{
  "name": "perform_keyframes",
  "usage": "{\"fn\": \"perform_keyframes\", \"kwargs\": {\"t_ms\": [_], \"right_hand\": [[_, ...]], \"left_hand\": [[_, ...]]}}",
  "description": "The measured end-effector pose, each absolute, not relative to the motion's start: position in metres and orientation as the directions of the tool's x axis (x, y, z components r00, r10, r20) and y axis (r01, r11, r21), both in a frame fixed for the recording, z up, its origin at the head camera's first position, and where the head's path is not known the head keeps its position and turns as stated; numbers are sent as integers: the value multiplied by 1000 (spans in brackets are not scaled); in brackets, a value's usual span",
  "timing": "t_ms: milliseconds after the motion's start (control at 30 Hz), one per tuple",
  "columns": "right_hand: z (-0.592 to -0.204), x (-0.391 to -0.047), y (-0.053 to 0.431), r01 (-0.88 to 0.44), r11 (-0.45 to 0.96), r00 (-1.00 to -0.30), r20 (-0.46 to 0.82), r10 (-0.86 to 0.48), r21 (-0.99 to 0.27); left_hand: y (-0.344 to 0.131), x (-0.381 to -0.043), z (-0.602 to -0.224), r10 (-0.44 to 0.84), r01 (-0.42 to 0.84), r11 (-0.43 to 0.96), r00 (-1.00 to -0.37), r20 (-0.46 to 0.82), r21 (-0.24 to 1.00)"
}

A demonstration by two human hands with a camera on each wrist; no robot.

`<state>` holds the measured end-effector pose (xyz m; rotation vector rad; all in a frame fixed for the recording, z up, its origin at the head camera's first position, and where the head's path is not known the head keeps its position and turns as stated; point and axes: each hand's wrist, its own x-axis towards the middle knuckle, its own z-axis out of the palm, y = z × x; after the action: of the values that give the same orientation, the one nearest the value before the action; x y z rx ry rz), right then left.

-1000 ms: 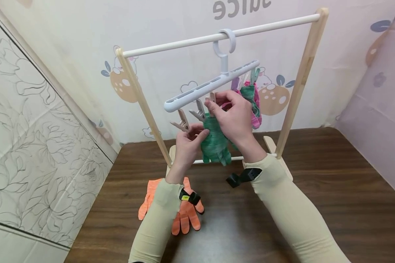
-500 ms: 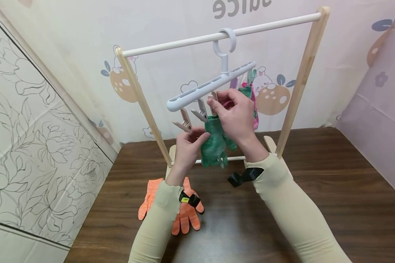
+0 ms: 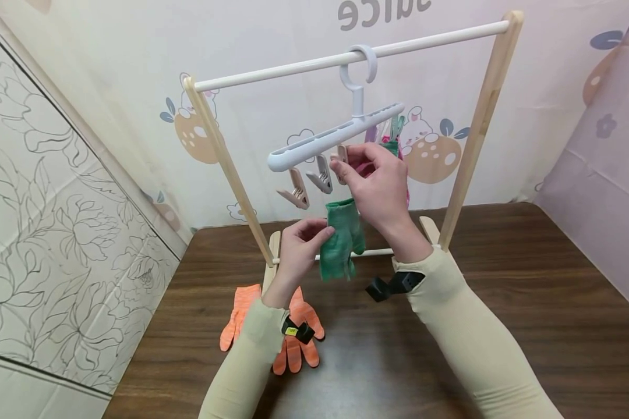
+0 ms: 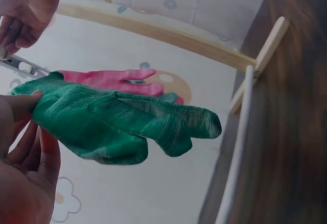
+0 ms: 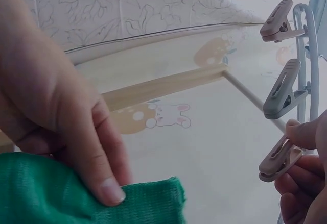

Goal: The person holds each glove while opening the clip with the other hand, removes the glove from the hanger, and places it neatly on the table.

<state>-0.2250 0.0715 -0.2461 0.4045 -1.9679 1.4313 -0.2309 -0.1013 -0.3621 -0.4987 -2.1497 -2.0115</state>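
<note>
My left hand [image 3: 301, 247] pinches a green knit glove [image 3: 340, 238] near its cuff, with the fingers of the glove drooping below. The cuff is below the clothespins and free of them. My right hand [image 3: 382, 186] pinches a beige clothespin [image 5: 276, 160] that hangs from the pale blue hanger [image 3: 317, 145]. To its left on the same bar are a grey clothespin [image 3: 321, 176] and another beige clothespin [image 3: 296, 191], both with nothing in them. Behind my right hand, partly hidden, a pink glove [image 4: 115, 78] hangs with green fabric [image 3: 391, 146] in front of it.
The hanger hooks over the white rod [image 3: 272, 72] of a wooden stand [image 3: 477, 128]. Purple [image 3: 371, 134] and teal clothespins [image 3: 396, 127] are at its far end. Orange gloves [image 3: 247, 302] lie on the dark wooden table [image 3: 529, 279], partly under my left arm.
My left hand has moved down with the green glove, whose cuff has come away from the clothespins. The hanger has swung slightly. My right hand stays at the beige clothespin.
</note>
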Motion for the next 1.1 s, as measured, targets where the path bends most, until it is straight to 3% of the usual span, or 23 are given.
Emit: {"fn": "perform_keyframes", "kwargs": {"t_ms": [533,1100], "right_hand": [[-247,-220,74,-589,354,-747,657,104,-727],[-248,-221,76,-581,368,-756,649,86,-726]], "left_hand": [[-110,-203,-387,234,249,-2,-942,243,968],[-132,-171,-435,298,-53,1,-953,-51,999]]}}
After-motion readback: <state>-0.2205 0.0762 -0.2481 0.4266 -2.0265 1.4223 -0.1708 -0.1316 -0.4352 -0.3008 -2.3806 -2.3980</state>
